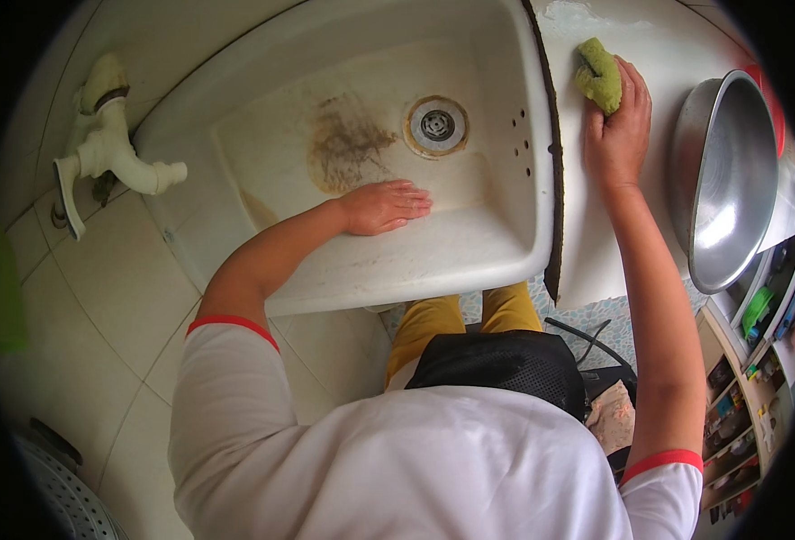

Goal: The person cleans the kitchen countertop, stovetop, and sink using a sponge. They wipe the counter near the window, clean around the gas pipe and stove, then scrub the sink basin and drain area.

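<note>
My right hand [624, 135] holds a folded yellow-green cloth or sponge [600, 77] against the white countertop [583, 223], just beyond the sink's right edge. Flat and with nothing in it, my left hand [387, 206] rests on the inner near side of the white ceramic sink [505, 260]. A dark brown stain [350, 145] marks the basin floor, a little beyond my left hand. Close to that stain sits the round metal drain strainer [437, 125], ringed with brownish residue.
A large metal basin [735, 182] stands tilted on the counter, right of my right hand, with a red object [769, 108] behind it. The white plastic tap [117, 148] juts from the tiled wall at left. Shelves [735, 418] with small items stand lower right.
</note>
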{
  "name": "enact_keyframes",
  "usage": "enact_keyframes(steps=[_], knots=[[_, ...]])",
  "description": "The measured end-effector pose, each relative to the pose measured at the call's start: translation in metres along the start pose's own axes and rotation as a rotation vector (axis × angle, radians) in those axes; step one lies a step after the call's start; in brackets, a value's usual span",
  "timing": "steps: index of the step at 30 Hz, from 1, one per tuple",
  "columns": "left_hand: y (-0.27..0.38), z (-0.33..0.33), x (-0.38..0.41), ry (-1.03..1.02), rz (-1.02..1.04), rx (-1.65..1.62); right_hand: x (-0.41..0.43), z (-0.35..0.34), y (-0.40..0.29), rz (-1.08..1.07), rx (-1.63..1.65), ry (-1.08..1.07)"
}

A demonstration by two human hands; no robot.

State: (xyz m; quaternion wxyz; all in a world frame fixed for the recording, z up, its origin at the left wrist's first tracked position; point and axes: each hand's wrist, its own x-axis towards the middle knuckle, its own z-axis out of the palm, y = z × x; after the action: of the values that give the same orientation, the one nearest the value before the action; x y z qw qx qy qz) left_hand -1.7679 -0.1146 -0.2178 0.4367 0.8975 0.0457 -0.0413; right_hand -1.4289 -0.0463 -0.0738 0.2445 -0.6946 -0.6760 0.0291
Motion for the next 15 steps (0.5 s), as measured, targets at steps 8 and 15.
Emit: enact_keyframes(steps=[8,15], knots=[[0.002,-0.008,0.077,0.301,-0.328,0.188,-0.002,-0.002,0.0,-0.004,0.014,0.0],[0.01,0.008,0.077,0.014,-0.096,0.027,-0.002,0.001,0.0,-0.003,-0.001,0.012]])
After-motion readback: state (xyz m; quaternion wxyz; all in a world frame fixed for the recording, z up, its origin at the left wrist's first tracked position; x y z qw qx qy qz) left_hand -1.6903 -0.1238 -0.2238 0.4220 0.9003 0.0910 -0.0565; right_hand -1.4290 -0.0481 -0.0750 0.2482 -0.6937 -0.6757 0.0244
